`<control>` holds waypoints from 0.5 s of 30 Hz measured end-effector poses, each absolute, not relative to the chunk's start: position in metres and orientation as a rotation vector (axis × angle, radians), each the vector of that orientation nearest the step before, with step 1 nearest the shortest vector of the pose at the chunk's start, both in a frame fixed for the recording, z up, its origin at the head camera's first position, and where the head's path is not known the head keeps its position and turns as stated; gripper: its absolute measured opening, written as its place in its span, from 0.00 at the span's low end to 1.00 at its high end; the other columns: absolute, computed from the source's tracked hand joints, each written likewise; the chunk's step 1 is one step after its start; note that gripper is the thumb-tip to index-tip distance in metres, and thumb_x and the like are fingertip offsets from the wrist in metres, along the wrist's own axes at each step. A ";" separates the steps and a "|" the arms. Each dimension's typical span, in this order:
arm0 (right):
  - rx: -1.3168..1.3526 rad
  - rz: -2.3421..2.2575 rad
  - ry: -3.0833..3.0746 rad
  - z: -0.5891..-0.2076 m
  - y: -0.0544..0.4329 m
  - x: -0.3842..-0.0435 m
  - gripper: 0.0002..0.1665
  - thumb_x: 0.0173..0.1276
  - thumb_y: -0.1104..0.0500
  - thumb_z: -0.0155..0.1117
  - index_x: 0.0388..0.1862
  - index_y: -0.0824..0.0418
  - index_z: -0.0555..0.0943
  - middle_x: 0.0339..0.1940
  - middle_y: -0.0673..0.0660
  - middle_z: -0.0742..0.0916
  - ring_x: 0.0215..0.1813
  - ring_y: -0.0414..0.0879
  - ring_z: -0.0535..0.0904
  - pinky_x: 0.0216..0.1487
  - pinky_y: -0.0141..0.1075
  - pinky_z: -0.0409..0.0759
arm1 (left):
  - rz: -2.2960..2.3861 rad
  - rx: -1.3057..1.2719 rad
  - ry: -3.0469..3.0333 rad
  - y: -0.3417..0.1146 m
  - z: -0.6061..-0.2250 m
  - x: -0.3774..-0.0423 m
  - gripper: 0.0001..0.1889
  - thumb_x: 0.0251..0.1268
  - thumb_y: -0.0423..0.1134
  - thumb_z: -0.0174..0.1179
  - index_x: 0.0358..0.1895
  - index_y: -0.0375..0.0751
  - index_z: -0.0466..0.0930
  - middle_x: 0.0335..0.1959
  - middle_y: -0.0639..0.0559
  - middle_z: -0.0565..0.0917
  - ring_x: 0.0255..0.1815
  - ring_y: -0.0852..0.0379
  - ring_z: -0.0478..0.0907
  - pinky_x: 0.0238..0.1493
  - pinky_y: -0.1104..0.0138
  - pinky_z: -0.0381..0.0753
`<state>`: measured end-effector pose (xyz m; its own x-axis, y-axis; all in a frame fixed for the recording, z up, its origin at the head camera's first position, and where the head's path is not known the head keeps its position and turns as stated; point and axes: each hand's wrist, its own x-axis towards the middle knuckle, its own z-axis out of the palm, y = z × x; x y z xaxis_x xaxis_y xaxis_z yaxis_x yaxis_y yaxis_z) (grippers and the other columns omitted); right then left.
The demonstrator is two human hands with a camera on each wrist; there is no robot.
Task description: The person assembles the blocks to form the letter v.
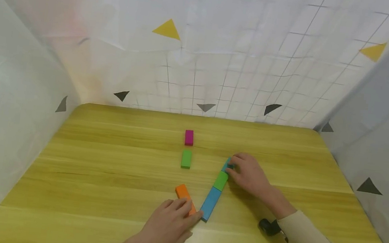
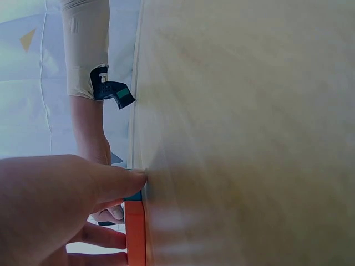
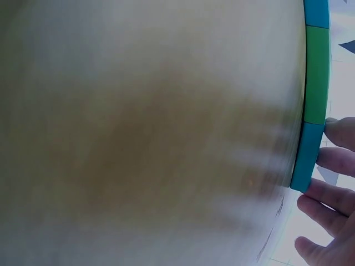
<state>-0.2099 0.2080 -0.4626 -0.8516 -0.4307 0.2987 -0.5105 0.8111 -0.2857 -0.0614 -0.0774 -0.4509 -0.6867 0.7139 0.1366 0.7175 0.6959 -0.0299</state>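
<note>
A row of three blocks slants across the tabletop: a near blue block (image 1: 211,202), a green block (image 1: 221,180) and a far blue block (image 3: 307,158). My right hand (image 1: 249,175) pinches the far blue block with its fingertips, partly hiding it in the head view. An orange block (image 1: 183,192) lies at an angle to the row, its near end close to the near blue block. Over the orange block, my left hand (image 1: 168,225) rests its fairly straight fingers. One of its fingertips touches the near end of the near blue block.
A second green block (image 1: 186,159) lies left of the row, with a magenta block (image 1: 189,138) farther back. The wooden tabletop (image 1: 101,167) is bounded by white patterned sheets (image 1: 222,72) at the back and sides. A black wrist camera (image 1: 269,227) hangs below the right sleeve.
</note>
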 end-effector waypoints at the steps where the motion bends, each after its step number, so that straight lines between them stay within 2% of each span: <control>1: 0.730 0.527 -2.784 -0.462 0.208 -0.210 0.11 0.63 0.54 0.72 0.39 0.59 0.85 0.46 0.60 0.87 0.51 0.57 0.82 0.54 0.52 0.80 | -0.040 -1.173 -2.763 -0.077 -0.451 -0.061 0.27 0.67 0.55 0.61 0.69 0.62 0.72 0.55 0.57 0.79 0.58 0.56 0.73 0.53 0.62 0.75; 15: 0.740 0.560 -2.798 -0.460 0.208 -0.209 0.10 0.64 0.55 0.72 0.40 0.60 0.85 0.46 0.59 0.87 0.49 0.55 0.82 0.52 0.50 0.80 | -0.065 -1.170 -2.758 -0.077 -0.451 -0.061 0.27 0.66 0.54 0.62 0.68 0.61 0.72 0.53 0.57 0.79 0.57 0.55 0.73 0.53 0.61 0.76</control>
